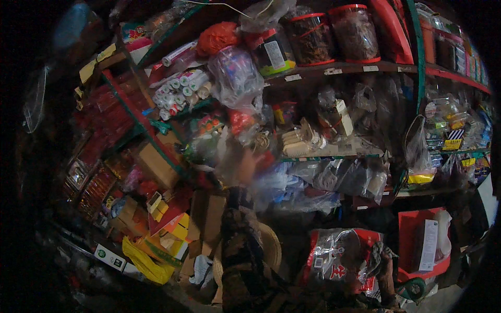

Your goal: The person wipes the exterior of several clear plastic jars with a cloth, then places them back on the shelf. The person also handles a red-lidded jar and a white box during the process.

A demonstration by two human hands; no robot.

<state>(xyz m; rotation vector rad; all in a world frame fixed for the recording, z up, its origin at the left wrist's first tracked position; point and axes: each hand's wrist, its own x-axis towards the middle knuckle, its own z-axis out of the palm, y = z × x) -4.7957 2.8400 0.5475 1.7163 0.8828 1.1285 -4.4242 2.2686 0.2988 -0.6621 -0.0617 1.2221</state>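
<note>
My left hand [246, 168] reaches forward from a dark patterned sleeve to the shelves in front of me. It is blurred, beside a red item [266, 159] and bluish clear plastic packaging [283, 187]; whether its fingers grip anything is unclear. Low on the right, my right hand [385, 266] is at the edge of a red and clear plastic bag [338, 256] that bears large writing. Crumpled grey plastic [378, 254] bunches at this hand, which appears closed on the bag. Shadow hides most of its fingers.
Red-lidded clear jars [354, 35] stand on the upper shelf [313, 72]. White rolls [184, 86] are stacked at left. Cardboard boxes [207, 219], a yellow bag [146, 262] and a straw hat [270, 242] lie lower. A roll of green tape [413, 288] is at bottom right.
</note>
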